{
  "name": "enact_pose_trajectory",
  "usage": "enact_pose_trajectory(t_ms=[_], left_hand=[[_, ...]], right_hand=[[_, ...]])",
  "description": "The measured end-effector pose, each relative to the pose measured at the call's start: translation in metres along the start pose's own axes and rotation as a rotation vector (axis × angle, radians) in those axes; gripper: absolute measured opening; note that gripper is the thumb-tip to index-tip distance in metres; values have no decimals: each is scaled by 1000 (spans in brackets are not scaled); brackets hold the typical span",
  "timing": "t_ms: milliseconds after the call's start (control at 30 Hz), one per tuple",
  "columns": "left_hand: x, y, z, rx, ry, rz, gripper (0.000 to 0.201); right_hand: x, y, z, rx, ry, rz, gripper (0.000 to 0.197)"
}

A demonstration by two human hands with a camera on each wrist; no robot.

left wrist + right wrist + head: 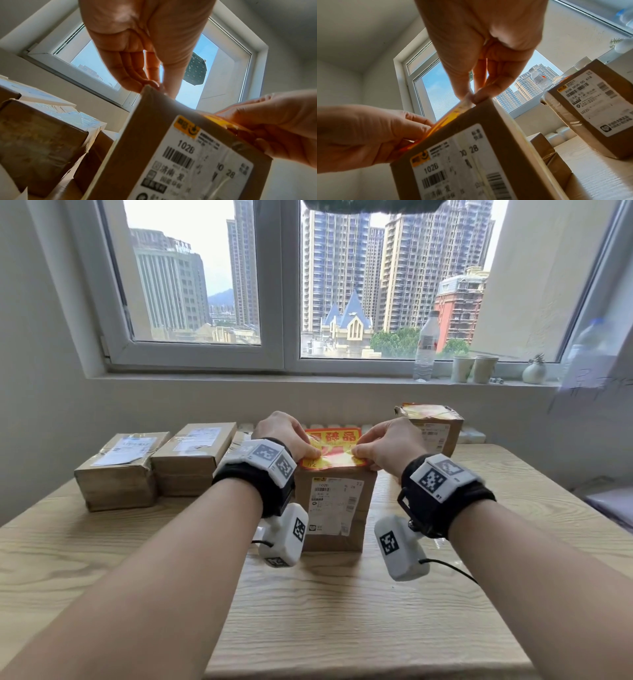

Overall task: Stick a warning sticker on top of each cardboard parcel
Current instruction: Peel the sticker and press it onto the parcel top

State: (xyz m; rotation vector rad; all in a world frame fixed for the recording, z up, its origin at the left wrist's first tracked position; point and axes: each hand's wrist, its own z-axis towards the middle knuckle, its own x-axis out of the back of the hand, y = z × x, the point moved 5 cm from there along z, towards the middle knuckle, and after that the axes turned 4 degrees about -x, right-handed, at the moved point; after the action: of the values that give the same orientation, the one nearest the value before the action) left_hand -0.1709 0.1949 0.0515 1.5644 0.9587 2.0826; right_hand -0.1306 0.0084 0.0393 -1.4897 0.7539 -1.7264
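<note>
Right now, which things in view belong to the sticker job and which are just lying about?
Part of the job:
- red and yellow warning sticker, pinched by left hand and right hand
- middle parcel beneath it
- stickered parcel at back right
- two unstickered parcels on the left

Lying about:
- water bottle
- two paper cups
- small vase
</note>
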Motion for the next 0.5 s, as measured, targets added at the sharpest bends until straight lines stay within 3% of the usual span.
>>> enact_pose_trajectory(t_ms=[233, 333, 500], left_hand=[[-12, 7, 1, -36, -99, 48, 31], [-7, 4, 4, -21, -70, 97, 35], [0, -11, 8, -12, -69, 52, 24]], right_hand=[[0, 0, -1, 18, -42, -232, 23], [1, 2, 0, 18, -60, -230, 28], [-11, 3, 0, 41, -133, -296, 33]])
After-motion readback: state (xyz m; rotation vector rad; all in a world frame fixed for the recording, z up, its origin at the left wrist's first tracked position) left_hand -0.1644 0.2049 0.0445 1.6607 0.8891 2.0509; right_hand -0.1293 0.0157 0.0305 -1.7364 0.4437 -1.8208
